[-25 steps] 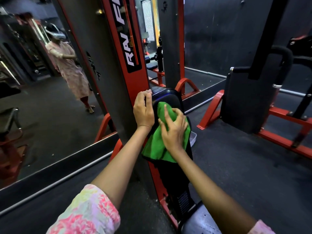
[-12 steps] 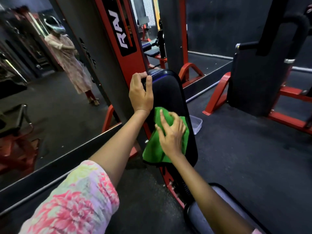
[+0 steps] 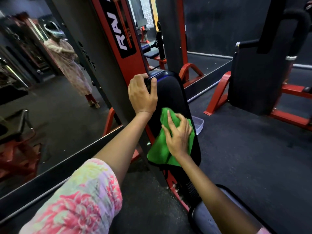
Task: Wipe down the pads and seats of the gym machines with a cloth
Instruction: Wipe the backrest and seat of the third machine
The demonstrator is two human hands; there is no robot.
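Two hands: left hand (image 3: 142, 94) and right hand (image 3: 177, 134). One green cloth (image 3: 162, 149). One upright black pad (image 3: 172, 98). One seat (image 3: 206, 218), only partly in frame at the bottom edge. One clear plastic tub (image 3: 199, 124) on the floor. One red post (image 3: 121, 34) with white lettering. Two red arched feet: one (image 3: 190, 70) behind the pad, one (image 3: 217, 95) at the machine on the right. One wall mirror (image 3: 42, 81), with one reflected person (image 3: 67, 65) in it. One patterned sleeve (image 3: 81, 200).
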